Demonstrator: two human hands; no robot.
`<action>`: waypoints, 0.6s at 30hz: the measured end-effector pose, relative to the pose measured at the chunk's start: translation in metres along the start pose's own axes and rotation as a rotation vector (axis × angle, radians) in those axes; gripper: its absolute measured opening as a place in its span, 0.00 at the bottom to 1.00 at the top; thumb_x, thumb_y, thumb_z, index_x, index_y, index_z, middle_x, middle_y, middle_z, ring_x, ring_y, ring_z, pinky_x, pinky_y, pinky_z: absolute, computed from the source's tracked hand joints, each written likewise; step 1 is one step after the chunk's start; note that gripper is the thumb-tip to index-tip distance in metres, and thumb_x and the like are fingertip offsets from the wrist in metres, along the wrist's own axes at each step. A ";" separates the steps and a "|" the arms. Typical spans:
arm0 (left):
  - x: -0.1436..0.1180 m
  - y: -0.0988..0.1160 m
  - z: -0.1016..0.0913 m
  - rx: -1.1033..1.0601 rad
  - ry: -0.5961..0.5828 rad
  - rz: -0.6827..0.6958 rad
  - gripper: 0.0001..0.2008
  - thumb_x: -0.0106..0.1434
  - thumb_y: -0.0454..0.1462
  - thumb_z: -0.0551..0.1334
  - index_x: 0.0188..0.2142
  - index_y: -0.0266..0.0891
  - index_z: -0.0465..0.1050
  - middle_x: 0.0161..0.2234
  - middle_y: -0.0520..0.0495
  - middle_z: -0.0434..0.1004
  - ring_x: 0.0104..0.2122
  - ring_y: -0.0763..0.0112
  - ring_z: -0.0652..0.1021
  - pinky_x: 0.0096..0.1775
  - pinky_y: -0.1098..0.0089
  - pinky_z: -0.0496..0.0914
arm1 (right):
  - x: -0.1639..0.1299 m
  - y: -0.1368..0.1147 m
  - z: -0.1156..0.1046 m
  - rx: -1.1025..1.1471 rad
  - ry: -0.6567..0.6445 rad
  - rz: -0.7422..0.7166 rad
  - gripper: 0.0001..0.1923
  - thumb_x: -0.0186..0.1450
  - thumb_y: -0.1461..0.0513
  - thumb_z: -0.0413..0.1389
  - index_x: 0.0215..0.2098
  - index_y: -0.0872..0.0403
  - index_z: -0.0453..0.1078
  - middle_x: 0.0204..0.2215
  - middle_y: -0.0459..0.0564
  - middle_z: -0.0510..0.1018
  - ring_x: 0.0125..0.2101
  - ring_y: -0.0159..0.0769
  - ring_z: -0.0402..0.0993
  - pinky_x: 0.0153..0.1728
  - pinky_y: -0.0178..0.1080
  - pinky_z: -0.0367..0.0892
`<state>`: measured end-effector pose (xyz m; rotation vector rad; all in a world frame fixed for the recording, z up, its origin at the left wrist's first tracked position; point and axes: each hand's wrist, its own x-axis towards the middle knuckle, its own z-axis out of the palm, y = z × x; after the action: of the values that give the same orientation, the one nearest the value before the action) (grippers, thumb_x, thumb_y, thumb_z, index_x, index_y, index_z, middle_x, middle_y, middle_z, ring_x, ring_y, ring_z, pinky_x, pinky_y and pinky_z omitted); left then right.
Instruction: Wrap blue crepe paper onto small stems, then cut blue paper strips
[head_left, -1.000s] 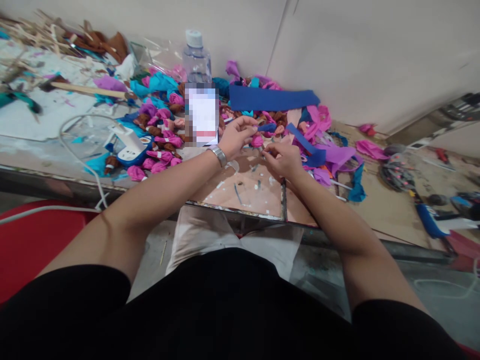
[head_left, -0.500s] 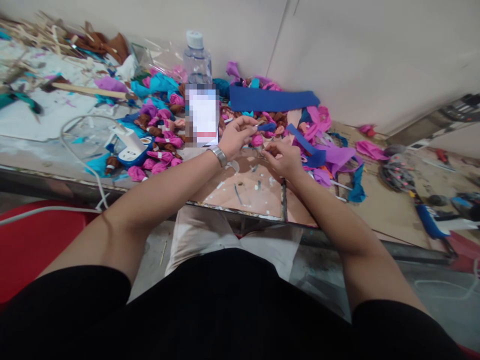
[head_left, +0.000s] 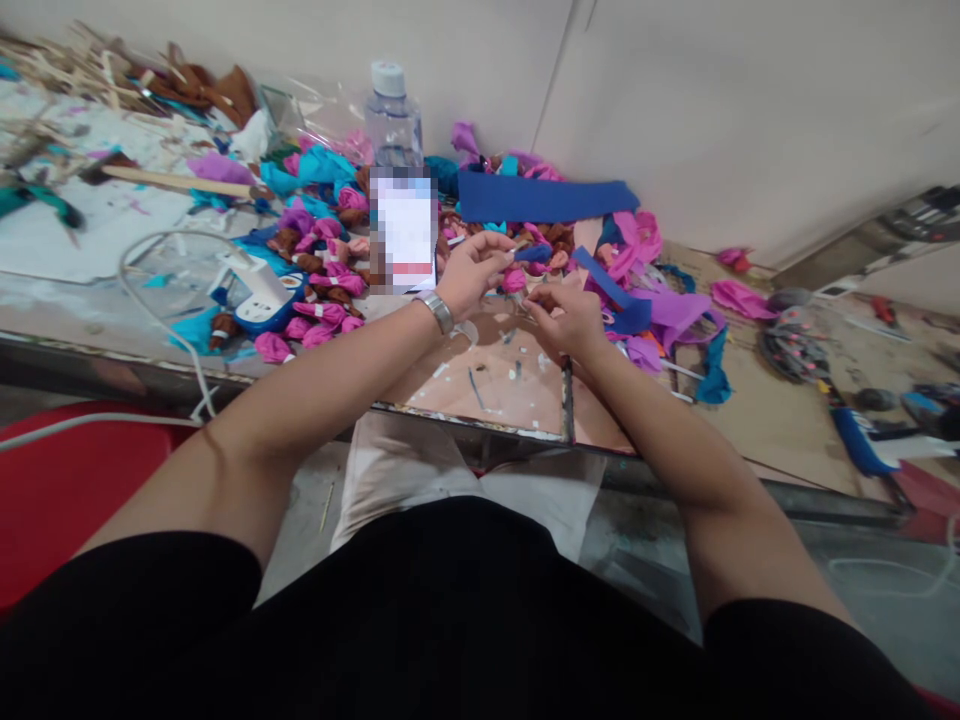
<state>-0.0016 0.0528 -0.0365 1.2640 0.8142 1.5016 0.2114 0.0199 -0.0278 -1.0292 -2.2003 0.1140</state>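
Over the middle of the worktable (head_left: 495, 385), my left hand (head_left: 474, 275) has its thumb and index finger pinched together. A small blue fabric roll (head_left: 533, 253) lies right at those fingertips; I cannot tell whether they grip it. Just below sits a small pink fabric bundle (head_left: 514, 280), between my two hands. My right hand (head_left: 566, 315) is closed in a pinch close to that bundle, and what is in its fingers is too small to make out. Behind the hands lies a long blue fabric strip (head_left: 547, 198).
A phone (head_left: 409, 235) leans against a clear bottle (head_left: 394, 120). Pink and brown fabric bundles (head_left: 326, 280) lie to the left, near a charger with a white cable (head_left: 259, 285). A hammer (head_left: 180, 178) rests farther left. Purple fabric scraps (head_left: 675, 315) are heaped on the right.
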 end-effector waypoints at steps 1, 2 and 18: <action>0.000 0.000 0.000 0.007 0.002 0.002 0.10 0.62 0.40 0.72 0.42 0.42 0.76 0.33 0.48 0.77 0.40 0.64 0.82 0.41 0.64 0.78 | 0.000 0.000 0.000 0.000 0.002 0.001 0.17 0.71 0.47 0.58 0.40 0.50 0.80 0.33 0.49 0.86 0.31 0.39 0.79 0.38 0.41 0.72; 0.000 -0.001 0.000 0.012 0.003 0.002 0.10 0.62 0.40 0.72 0.42 0.42 0.76 0.33 0.48 0.77 0.40 0.64 0.82 0.41 0.64 0.78 | 0.000 0.000 0.000 0.001 0.004 0.000 0.17 0.71 0.47 0.58 0.40 0.50 0.80 0.33 0.49 0.86 0.31 0.39 0.79 0.38 0.41 0.72; 0.000 0.001 0.000 -0.056 -0.014 -0.036 0.09 0.62 0.37 0.71 0.41 0.42 0.75 0.32 0.49 0.77 0.39 0.65 0.82 0.39 0.65 0.78 | 0.002 0.001 -0.001 0.059 0.009 -0.051 0.09 0.71 0.56 0.60 0.41 0.51 0.81 0.35 0.49 0.86 0.33 0.39 0.79 0.39 0.40 0.71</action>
<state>-0.0018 0.0527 -0.0360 1.2112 0.7762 1.4759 0.2112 0.0219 -0.0262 -0.9381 -2.2002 0.1503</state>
